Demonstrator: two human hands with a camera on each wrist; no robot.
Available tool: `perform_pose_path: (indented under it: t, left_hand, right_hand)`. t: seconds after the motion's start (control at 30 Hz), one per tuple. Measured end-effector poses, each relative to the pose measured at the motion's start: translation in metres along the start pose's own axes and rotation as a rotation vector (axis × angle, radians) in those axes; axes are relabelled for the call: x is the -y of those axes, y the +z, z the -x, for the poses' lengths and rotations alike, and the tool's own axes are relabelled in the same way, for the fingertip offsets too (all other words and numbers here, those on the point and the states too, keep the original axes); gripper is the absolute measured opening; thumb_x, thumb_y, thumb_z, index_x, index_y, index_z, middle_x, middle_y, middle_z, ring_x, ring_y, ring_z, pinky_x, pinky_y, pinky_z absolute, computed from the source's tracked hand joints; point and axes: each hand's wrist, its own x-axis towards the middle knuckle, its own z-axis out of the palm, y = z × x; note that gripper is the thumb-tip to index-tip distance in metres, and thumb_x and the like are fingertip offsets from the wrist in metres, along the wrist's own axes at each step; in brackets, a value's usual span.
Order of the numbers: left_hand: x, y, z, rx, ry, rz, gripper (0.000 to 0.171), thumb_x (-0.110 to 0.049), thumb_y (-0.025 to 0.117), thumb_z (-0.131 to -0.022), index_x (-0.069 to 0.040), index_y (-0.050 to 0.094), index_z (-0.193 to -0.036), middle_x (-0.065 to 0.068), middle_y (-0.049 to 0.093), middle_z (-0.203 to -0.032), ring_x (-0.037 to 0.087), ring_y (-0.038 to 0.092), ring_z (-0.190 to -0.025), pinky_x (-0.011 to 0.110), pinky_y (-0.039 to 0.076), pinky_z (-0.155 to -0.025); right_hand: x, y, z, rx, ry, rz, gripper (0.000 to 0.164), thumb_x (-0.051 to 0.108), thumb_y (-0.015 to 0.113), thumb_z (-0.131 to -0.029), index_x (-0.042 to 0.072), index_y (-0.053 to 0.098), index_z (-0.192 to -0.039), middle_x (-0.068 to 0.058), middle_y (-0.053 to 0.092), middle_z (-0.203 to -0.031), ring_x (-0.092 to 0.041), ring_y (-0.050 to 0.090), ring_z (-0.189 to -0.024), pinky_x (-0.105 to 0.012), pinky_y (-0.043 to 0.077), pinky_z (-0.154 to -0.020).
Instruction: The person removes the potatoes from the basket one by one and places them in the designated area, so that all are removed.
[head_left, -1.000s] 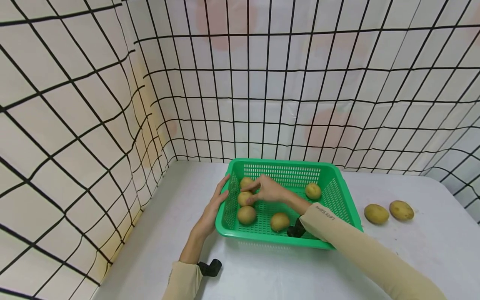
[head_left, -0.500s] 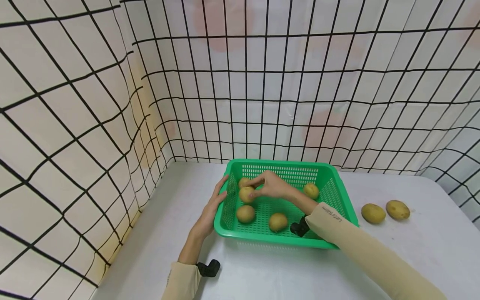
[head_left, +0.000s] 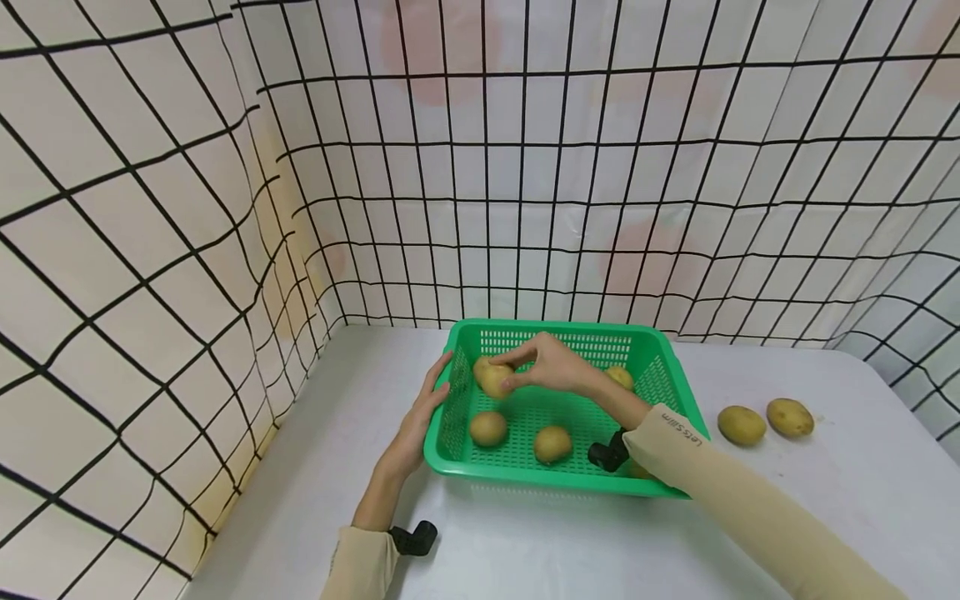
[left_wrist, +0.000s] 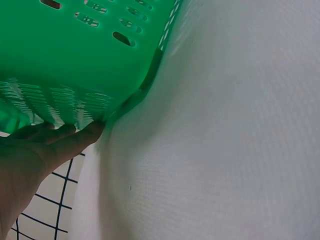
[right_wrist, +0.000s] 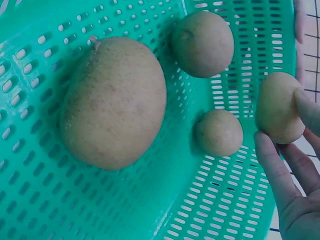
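Observation:
My right hand (head_left: 558, 367) pinches a round tan potato (head_left: 495, 381) between thumb and fingers, over the left end of a green plastic basket (head_left: 525, 475). In the right wrist view the held potato (right_wrist: 280, 107) stands apart from the basket floor and the potatoes lying there. Another potato (head_left: 481, 365) shows partly behind it in the far left corner. Below lie a potato (head_left: 488, 428) and one more (head_left: 552, 444) to its right. My left hand (head_left: 411, 425) rests against the basket's left side, fingers extended; the left wrist view shows the fingertips touching the outer wall (left_wrist: 80, 65).
On the white table (head_left: 315, 467), right of the basket, lie two potatoes, one (head_left: 742, 425) beside the other (head_left: 790, 417). Inside the basket's right part, a potato (head_left: 620, 377) is partly covered by my right arm. Black netting (head_left: 525, 200) stands behind and at the left.
My right hand has lifted the pinched potato upward from its place in the basket's left row. The left hand stays at the basket's side. The whole head view has shifted slightly.

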Motion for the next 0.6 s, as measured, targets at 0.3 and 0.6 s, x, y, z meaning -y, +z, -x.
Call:
perform_pose_path:
  t: [0.3,0.6]
  left_hand:
    - [-0.002,0.001,0.002,-0.010,-0.002,-0.008,0.054,-0.039,0.029,-0.113,-0.040,0.013,-0.165,0.000,0.002,-0.175,0.035,0.001,-0.162,0.069,0.008,-0.125]
    - [-0.001,0.001,0.002,-0.005,0.002,-0.007,0.055,-0.038,0.027,-0.113,-0.037,0.010,-0.166,0.003,0.001,-0.175,0.038,0.001,-0.161,0.071,0.007,-0.124]
  right_hand:
    - [0.011,-0.017,0.009,-0.036,0.015,-0.041,0.045,0.021,0.084,-0.088,0.011,0.073,-0.130,-0.007,0.072,-0.131,-0.027,0.065,-0.129,-0.052,0.050,-0.109]
    - [0.016,-0.034,0.020,-0.076,0.052,-0.039,0.044,0.022,0.084,-0.088,0.016,0.074,-0.130,-0.003,0.072,-0.132,-0.025,0.065,-0.128,-0.048,0.054,-0.104]
